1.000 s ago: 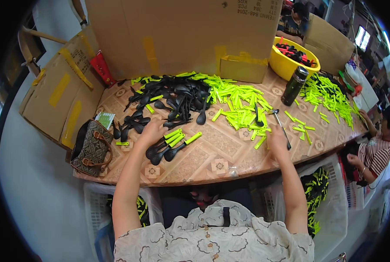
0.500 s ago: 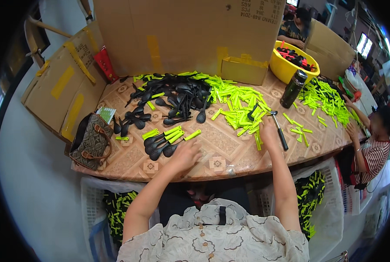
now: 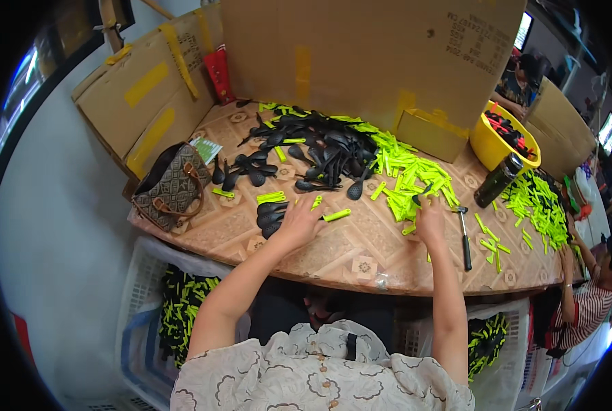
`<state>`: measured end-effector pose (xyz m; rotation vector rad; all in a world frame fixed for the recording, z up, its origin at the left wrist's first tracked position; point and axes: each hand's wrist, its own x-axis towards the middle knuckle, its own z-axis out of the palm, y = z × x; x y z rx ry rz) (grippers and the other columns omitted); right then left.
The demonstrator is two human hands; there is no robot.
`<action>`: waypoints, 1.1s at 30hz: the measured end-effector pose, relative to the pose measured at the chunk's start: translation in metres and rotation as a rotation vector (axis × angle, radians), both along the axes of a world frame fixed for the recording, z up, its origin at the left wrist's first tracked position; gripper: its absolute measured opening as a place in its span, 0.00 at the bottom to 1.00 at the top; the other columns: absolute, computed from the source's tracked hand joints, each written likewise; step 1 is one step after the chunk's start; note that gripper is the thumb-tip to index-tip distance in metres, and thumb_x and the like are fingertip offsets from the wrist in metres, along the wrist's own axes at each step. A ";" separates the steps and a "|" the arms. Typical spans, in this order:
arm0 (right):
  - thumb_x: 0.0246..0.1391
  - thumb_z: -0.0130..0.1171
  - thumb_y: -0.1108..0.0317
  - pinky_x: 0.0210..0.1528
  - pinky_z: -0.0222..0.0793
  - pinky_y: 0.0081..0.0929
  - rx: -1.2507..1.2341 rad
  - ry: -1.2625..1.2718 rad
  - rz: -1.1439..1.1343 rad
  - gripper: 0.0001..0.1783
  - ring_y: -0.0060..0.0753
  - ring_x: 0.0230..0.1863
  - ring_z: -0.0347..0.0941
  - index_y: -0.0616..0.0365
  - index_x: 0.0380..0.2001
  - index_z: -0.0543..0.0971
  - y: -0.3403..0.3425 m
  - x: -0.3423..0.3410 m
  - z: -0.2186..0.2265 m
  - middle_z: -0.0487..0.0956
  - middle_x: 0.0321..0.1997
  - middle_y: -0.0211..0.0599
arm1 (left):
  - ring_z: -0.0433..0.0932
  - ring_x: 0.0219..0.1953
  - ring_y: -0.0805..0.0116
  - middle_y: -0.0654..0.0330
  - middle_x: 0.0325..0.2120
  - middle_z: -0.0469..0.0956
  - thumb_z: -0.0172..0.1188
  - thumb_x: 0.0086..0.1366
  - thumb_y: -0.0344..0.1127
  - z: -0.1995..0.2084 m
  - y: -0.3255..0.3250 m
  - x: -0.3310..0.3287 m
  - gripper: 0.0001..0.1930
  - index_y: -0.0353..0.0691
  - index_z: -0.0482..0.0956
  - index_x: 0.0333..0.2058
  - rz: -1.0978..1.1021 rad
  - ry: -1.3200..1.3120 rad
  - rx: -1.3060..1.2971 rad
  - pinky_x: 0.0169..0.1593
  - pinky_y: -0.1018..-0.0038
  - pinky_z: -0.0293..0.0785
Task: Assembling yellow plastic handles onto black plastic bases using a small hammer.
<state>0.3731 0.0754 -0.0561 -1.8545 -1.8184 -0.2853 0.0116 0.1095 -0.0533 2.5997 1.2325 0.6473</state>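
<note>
Black slotted spoons [image 3: 270, 218] with lime-green handles lie side by side on the table. My left hand [image 3: 300, 220] covers their handles, fingers curled over them; a green handle tip [image 3: 317, 201] shows past the fingers. Another green handle [image 3: 337, 215] sticks out to the right of that hand. My right hand [image 3: 430, 219] is closed at the near edge of a heap of loose green handles [image 3: 415, 175]. A small black part shows by its fingertips; what the fingers hold is hidden. Just right of it lies a hammer [image 3: 466, 240] with a black grip.
A heap of black spoon heads [image 3: 333, 151] lies behind. A patterned handbag [image 3: 172, 188] sits left; a dark flask [image 3: 499, 180] and a yellow tub [image 3: 533, 157] stand right. Cardboard [image 3: 368, 61] walls the back. Crates of green-and-black pieces flank me below. A co-worker [image 3: 587, 308] sits right.
My left hand has moved from beside the slotted spoons onto their handles. My right hand has shifted to the black part at the green heap. The view has turned left.
</note>
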 end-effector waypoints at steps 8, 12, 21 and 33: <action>0.53 0.57 0.65 0.60 0.55 0.60 0.013 -0.094 -0.127 0.28 0.56 0.65 0.57 0.52 0.59 0.70 -0.002 0.002 -0.033 0.64 0.64 0.48 | 0.41 0.69 0.42 0.41 0.67 0.46 0.55 0.61 0.56 -0.029 -0.003 -0.001 0.35 0.53 0.60 0.65 0.176 0.236 -0.059 0.65 0.39 0.36; 0.55 0.56 0.60 0.60 0.51 0.66 -0.323 -0.019 -0.162 0.28 0.54 0.66 0.56 0.52 0.60 0.68 -0.004 0.020 -0.030 0.63 0.66 0.46 | 0.46 0.69 0.45 0.46 0.66 0.50 0.54 0.63 0.51 -0.035 -0.005 -0.013 0.30 0.52 0.64 0.62 0.143 0.212 -0.005 0.65 0.40 0.39; 0.57 0.53 0.62 0.59 0.57 0.53 -0.021 0.108 -0.104 0.21 0.50 0.61 0.63 0.56 0.53 0.72 0.006 0.033 -0.034 0.70 0.58 0.49 | 0.55 0.66 0.49 0.50 0.61 0.60 0.56 0.63 0.39 -0.036 0.003 -0.059 0.23 0.50 0.71 0.57 0.074 0.192 0.100 0.65 0.42 0.44; 0.50 0.57 0.70 0.54 0.63 0.47 -0.046 0.145 -0.216 0.18 0.54 0.52 0.69 0.58 0.47 0.74 0.009 0.068 -0.054 0.77 0.47 0.49 | 0.54 0.67 0.50 0.50 0.63 0.58 0.57 0.63 0.44 -0.025 -0.006 -0.059 0.23 0.49 0.71 0.57 0.053 0.238 -0.001 0.65 0.40 0.42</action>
